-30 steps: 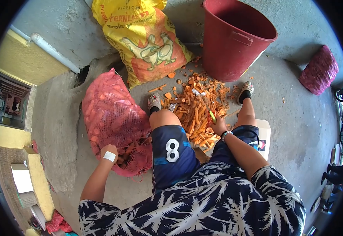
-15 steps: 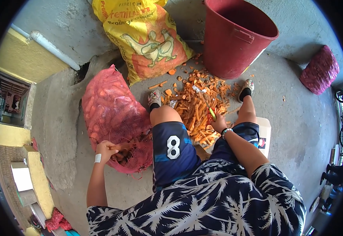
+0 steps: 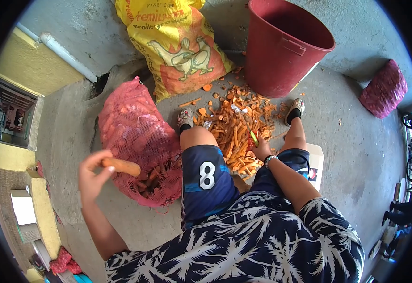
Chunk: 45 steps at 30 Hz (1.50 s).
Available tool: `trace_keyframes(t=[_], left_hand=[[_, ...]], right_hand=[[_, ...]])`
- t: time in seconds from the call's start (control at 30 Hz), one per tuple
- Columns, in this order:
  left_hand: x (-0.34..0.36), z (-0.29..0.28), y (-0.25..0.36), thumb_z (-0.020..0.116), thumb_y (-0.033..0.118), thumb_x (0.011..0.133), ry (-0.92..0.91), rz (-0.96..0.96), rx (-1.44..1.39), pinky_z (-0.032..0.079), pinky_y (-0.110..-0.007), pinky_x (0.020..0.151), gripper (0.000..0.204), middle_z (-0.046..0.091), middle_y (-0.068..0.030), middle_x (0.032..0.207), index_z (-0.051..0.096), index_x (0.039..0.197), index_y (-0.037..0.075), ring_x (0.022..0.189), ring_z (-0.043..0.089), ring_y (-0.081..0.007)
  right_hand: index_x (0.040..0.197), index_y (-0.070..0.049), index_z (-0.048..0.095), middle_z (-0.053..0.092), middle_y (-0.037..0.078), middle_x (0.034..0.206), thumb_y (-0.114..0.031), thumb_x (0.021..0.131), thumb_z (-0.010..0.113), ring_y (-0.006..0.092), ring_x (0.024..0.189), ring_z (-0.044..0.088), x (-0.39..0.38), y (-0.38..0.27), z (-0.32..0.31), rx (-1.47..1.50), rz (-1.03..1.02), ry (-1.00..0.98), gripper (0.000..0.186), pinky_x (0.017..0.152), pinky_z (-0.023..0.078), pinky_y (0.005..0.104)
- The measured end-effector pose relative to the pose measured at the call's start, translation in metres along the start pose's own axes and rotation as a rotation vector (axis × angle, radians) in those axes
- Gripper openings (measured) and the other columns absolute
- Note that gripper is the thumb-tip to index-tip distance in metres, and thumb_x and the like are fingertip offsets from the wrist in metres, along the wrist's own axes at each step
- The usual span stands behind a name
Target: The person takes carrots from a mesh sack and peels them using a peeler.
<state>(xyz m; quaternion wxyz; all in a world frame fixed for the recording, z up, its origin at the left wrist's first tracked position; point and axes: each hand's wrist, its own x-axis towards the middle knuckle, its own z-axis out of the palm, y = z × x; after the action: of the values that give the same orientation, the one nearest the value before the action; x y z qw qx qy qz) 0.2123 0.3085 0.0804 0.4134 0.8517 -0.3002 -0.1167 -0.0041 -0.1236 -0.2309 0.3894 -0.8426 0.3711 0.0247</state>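
Note:
My left hand (image 3: 92,181) pinches an orange carrot (image 3: 126,167) between thumb and fingers. It is raised just left of a red mesh sack (image 3: 130,111), whose open mouth shows more carrots (image 3: 150,181). My right hand (image 3: 262,150) rests by my right thigh, closed round the green handle (image 3: 254,137) of what looks like a knife; its thin blade blends into the pile behind. Between my feet lies a heap of carrot pieces and peelings (image 3: 234,127). Something red shows beside the right fingers, too small to name.
A yellow printed sack (image 3: 182,52) stands against the wall, next to a tall dark red bin (image 3: 277,56). Another full mesh sack (image 3: 385,89), purplish, leans at the far right. A pale box (image 3: 315,160) sits beside my right leg. A white pipe (image 3: 67,54) runs along the left wall.
My left hand has moved left and up from the mesh sack's mouth, bringing out a carrot. The right hand stays almost in place with the green handle.

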Motion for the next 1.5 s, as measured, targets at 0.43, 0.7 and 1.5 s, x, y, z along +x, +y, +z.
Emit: trace_keyframes(t=[0.43, 0.7, 1.5], left_hand=[[0.100, 0.232, 0.016, 0.059, 0.016, 0.082, -0.129, -0.194, -0.664, 0.046, -0.027, 0.056, 0.041, 0.052, -0.0029, 0.088, 0.039, 0.116, 0.005, 0.069, 0.052, -0.0114], [0.094, 0.271, 0.051, 0.063, 0.022, 0.075, -0.130, 0.153, 0.187, 0.045, -0.043, 0.068, 0.043, 0.059, -0.0223, 0.088, 0.045, 0.108, 0.000, 0.082, 0.057, -0.0385], [0.091, 0.297, 0.059, 0.054, 0.044, 0.085, -0.320, 0.047, -0.714, 0.041, -0.030, 0.072, 0.045, 0.055, -0.0044, 0.086, 0.047, 0.103, 0.004, 0.082, 0.054, -0.0197]], right_hand=[[0.100, -0.003, 0.058, 0.063, 0.015, 0.082, -0.016, 0.068, 0.070, 0.0279, 0.076, 0.061, -0.011, -0.064, -0.055, 0.279, -0.253, 0.094, 0.037, 0.069, 0.047, 0.0357], [0.081, 0.001, 0.060, 0.059, 0.012, 0.068, -0.013, 0.064, 0.074, 0.0194, 0.062, 0.056, -0.045, -0.130, -0.130, 0.137, -0.545, 0.004, 0.026, 0.060, 0.044, 0.0314], [0.088, 0.003, 0.062, 0.060, 0.021, 0.096, -0.026, 0.058, 0.072, 0.0299, 0.088, 0.060, 0.025, -0.021, -0.014, -0.666, -0.142, -0.614, 0.043, 0.072, 0.049, 0.0388]])
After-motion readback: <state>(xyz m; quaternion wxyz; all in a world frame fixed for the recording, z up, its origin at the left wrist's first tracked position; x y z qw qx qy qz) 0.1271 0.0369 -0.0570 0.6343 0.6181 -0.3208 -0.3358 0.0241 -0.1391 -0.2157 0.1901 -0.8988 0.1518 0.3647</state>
